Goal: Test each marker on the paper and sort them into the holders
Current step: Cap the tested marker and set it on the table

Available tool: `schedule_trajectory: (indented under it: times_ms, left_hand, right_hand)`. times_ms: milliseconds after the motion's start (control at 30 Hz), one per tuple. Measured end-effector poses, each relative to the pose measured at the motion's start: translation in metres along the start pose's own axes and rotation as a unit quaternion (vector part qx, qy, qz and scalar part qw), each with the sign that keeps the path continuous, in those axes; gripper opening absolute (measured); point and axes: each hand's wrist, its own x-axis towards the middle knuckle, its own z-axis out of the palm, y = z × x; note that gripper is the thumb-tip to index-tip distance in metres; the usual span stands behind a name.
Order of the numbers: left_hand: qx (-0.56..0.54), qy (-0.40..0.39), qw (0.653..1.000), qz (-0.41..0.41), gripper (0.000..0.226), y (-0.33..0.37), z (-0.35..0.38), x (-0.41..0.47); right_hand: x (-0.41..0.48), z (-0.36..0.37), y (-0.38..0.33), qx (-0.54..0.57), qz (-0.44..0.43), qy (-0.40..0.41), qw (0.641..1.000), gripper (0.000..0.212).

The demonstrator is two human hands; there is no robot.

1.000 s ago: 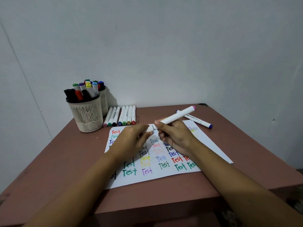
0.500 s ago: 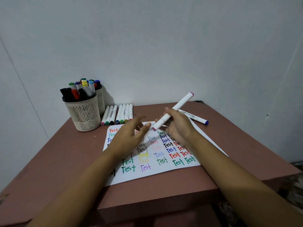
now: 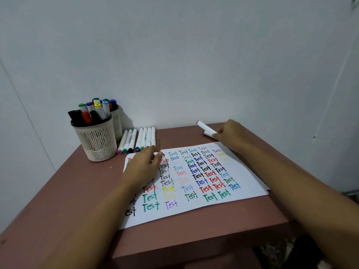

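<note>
A white paper [image 3: 246,183] covered with coloured "Test" words lies on the brown table [image 3: 64,193]. My right hand [image 3: 232,133] is at the table's far right, past the paper's top corner, and grips the end of a white marker with a pink cap [image 3: 204,125]. A second white marker with a blue-purple cap [image 3: 206,133] lies right beside it. My left hand [image 3: 144,166] rests on the paper's upper left with relaxed fingers and holds nothing. Two cream mesh holders, one in front [image 3: 97,141] and one behind [image 3: 117,123], stand at the back left, full of markers.
A row of several white markers [image 3: 137,140] lies flat between the holders and the paper, caps toward me. A pale wall stands directly behind the table. The table's front edge is close to me, and its right edge drops off just beyond my right forearm.
My right hand carried the pink-capped marker from above the paper to the far right, down beside the blue-capped marker. My left hand let go of it and sank onto the paper.
</note>
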Motion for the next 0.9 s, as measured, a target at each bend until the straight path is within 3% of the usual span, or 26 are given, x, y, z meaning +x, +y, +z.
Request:
schedule_trajectory:
  times_ms: [100,633,900]
  left_hand:
    - [0.017,-0.004,1.0,-0.001,0.029,-0.001,0.001,0.0]
    - [0.051,-0.031,0.998,0.003,0.029,-0.004,0.002,0.004]
    - [0.072,-0.012,0.997,0.028,0.027,-0.003,0.004,0.001]
  right_hand:
    - [0.006,0.017,0.014,-0.053,0.007,0.024,0.998,0.03]
    - [0.026,0.027,0.047,-0.064,-0.011,0.053,0.997,0.024]
    - [0.023,0.017,0.034,0.018,0.02,0.071,0.997,0.024]
